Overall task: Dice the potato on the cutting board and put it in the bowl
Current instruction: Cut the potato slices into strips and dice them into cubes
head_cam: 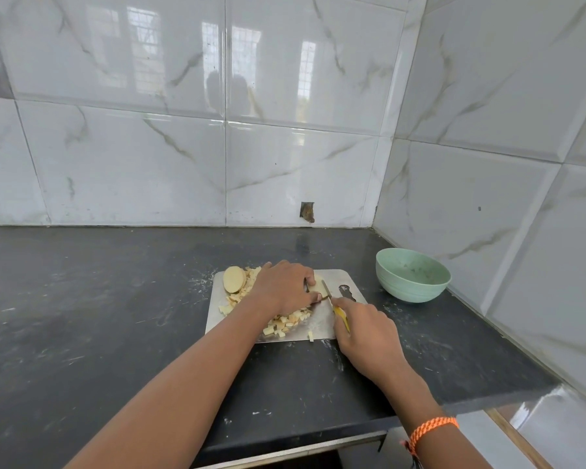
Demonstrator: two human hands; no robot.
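Left hand (285, 286) pins a potato piece (319, 288); right hand (362, 324) grips the knife (335, 306). Green bowl (412, 274) sits beyond the right hand.

Home kitchen: dark stone counter (82, 299), marble-look wall tiles (132, 164)

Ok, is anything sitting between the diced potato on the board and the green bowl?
Nothing visible. The diced potato lies on the cutting board; only bare dark countertop separates the board's right edge from the green bowl.

The left hand (282, 286) hides most of the potato piece (319, 288).
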